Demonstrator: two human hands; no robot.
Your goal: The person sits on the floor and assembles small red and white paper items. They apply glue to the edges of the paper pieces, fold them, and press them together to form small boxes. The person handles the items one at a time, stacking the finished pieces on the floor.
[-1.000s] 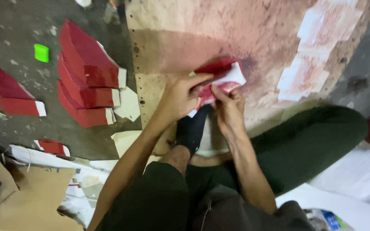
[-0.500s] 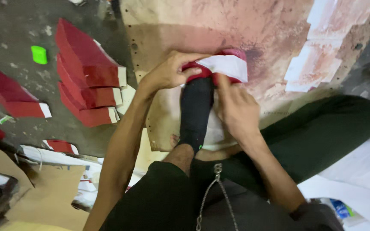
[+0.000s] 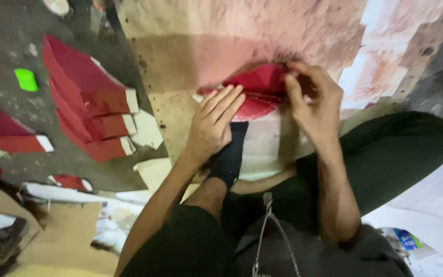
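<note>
Red folded paper package (image 3: pixel 255 92) under my fingers, on stained board. Stack of red packages with white ends (image 3: pixel 85 102) on floor left; another red one (image 3: pixel 6 128) far left. Small green label (image 3: pixel 25 79) on floor. Blue-green printed packet (image 3: pixel 405 240) bottom right.

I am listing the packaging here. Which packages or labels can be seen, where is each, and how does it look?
Red folded carton: on the board, under both hands, glossy red.
Stack of red cartons: on the floor at left, flat, red with white flaps.
Green label: far left floor, small bright rectangle.
Blue package: lower right, partly hidden.
</note>
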